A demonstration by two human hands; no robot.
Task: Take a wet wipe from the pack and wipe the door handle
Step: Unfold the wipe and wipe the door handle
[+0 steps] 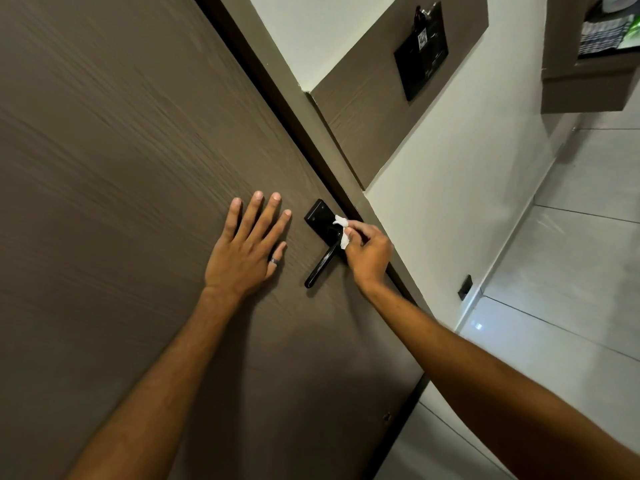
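Head view
Writing: a small square code label (422,39) sits on the black wall panel (420,53) at far right; no words can be read on it or anywhere else.
Count: one door (121,150), one door handle (320,263), one back plate (320,216), one wet wipe (342,232), two hands, one ring (274,261), one small dark plate (464,287) low on the right wall.
Left grip: the left hand (247,247) lies flat on the brown door, all fingers spread and straight, holding nothing; the ring is on its thumb. It rests just left of the handle, apart from it.
Right grip: the right hand (369,252) is curled closed around the white wet wipe, bunched at the fingertips.
Wet wipe: pressed against the black back plate, near the point where the lever joins it, at the door's right edge.
Door handle: a black lever slanting down and to the left from the plate; its free end is bare, touched by neither hand.
Far right: a brown wall shelf (585,88) holds folded striped cloth (601,38); what else lies there cannot be told.
Pack: not seen.
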